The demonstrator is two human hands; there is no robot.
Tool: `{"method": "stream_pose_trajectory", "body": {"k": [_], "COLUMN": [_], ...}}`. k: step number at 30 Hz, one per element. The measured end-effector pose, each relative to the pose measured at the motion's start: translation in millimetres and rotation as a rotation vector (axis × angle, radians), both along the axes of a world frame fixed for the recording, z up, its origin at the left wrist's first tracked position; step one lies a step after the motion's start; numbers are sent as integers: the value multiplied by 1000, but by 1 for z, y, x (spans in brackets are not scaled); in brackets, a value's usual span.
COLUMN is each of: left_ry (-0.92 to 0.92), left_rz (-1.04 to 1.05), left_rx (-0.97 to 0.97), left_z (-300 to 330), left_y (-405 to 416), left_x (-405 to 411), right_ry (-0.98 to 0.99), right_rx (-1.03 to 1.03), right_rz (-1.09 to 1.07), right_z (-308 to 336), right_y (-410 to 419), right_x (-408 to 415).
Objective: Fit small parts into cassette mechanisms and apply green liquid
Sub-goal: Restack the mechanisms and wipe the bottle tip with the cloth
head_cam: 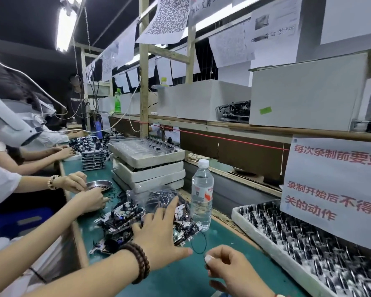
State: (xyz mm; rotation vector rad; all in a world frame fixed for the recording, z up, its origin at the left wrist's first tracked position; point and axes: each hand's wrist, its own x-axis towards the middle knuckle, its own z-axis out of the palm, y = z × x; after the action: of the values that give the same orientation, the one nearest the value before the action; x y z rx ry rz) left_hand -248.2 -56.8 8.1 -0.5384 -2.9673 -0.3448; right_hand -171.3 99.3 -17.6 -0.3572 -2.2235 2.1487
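Observation:
My left hand (159,234) reaches forward with straight, spread fingers over a pile of cassette mechanisms (120,221) on the green mat, its fingertips near a mechanism (185,228) beside the water bottle. My right hand (229,266) is curled and pinches a small dark part (206,263) between thumb and fingers, just right of the left thumb. A thin black rubber belt (198,243) lies on the mat between the two hands. No green liquid applicator can be made out near my hands.
A clear water bottle (201,194) stands behind the mechanisms. A foam tray of black wheels (240,213) lies at right under a hanging paper sign (334,189). Stacked foam trays (148,168) and a plastic bag (159,196) sit behind. Other workers' hands (90,200) and a metal dish (101,185) are at left.

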Motion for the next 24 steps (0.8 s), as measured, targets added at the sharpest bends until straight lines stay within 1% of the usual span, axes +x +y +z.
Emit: {"method": "stream_pose_trajectory", "body": {"k": [3,9,14,16,18,20,21,22,24], "left_ry": [-64,-177,-298,-361,-413,-431,-421,-400,-310], "left_rz": [9,68,76,68,33,-41,-79,-103,-104], "left_rx": [4,-52,-149,-175,-252,-358,-374,-335,-155], "left_z": [-12,-50,-75,-77,-72,-61,-53,-42,-19], "left_y": [0,4,8,9,8,6,5,2,-8], "left_x": [-7,-25,-37,-41,-46,-52,-56,-61,-75], "right_ry": [-16,-38,-33,-37,-52,-63,-62,-57,-49], "right_rx": [42,159,231,237,226,211,185,159,143], "right_rz": [-27,-3,13,24,34,49,52,54,63], "right_z": [-8,-19,-22,-24,-26,-27,-26,-25,-23], "right_y": [4,15,24,27,26,23,20,17,11], "right_x": [-1,-1,-1,-2,-5,-9,-12,-16,-23]}}
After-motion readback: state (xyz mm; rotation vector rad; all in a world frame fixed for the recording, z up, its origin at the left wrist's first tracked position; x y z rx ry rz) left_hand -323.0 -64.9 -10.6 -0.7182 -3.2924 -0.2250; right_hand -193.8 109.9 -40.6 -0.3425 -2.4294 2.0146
